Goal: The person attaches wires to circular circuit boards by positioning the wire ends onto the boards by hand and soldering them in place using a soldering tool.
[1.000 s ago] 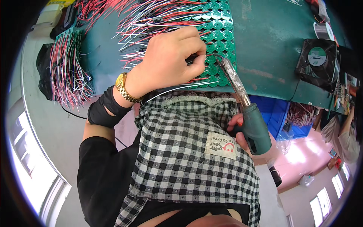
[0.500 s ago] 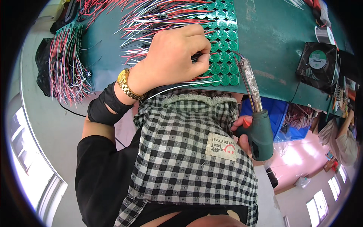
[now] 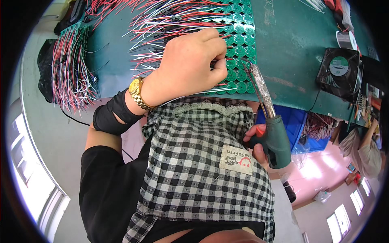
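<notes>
The green bench (image 3: 291, 48) bears round green boards (image 3: 239, 52), wires (image 3: 73, 69) and a black fan (image 3: 339, 73); pink floor (image 3: 320, 170) lies beyond. The left hand (image 3: 186, 67) pinches a wire; the right hand (image 3: 257, 141) grips a soldering iron (image 3: 269, 117).

Left hand (image 3: 188, 69) pinched, right hand (image 3: 256, 141) fisted

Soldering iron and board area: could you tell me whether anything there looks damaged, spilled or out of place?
Nothing stands out. The soldering iron meets the green round boards beside the left hand; red and white wires fan loosely.
</notes>
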`<state>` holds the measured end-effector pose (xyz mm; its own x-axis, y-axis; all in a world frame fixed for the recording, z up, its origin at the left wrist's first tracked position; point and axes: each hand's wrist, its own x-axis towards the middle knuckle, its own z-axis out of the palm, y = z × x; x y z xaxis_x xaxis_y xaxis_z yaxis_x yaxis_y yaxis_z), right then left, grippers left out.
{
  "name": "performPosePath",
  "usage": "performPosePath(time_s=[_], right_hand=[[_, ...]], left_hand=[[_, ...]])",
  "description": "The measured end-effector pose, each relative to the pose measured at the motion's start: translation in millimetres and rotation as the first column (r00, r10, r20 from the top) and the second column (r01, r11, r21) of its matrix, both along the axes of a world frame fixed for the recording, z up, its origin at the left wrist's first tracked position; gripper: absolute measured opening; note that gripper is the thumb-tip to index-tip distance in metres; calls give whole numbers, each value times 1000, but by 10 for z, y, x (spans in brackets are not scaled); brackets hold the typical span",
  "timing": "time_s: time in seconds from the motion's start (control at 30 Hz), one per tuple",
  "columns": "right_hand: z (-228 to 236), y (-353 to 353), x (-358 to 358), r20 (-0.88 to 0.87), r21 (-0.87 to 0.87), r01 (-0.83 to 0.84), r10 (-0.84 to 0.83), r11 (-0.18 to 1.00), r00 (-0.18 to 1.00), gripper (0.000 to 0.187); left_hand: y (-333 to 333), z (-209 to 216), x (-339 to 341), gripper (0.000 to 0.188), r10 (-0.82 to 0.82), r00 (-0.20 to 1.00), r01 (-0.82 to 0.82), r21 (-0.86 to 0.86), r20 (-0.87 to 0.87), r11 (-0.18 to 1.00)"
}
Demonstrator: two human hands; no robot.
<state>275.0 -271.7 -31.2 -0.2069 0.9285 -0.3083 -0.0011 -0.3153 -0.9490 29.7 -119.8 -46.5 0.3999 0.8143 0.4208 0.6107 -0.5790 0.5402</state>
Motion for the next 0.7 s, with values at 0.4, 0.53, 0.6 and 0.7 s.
performPosePath(time_s=[0.4,0.53,0.6,0.7], right_hand=[[-127,-57,-51,-35,54,85,-83,995,996,39],[-44,-58,-114,-58,-12,162,-162,987,985,40],[-12,-12,-64,-23,-36,102,-103,994,994,40],[-13,-16,-91,-1,-68,85,-85,994,996,41]], left_hand=[[4,-5,-25,11,-49,999,49,11,23,999],[15,1,-36,12,-74,997,74,10,0,997],[27,-13,-38,12,-91,996,91,29,-18,995],[33,-16,-35,12,-100,995,101,32,-14,994]])
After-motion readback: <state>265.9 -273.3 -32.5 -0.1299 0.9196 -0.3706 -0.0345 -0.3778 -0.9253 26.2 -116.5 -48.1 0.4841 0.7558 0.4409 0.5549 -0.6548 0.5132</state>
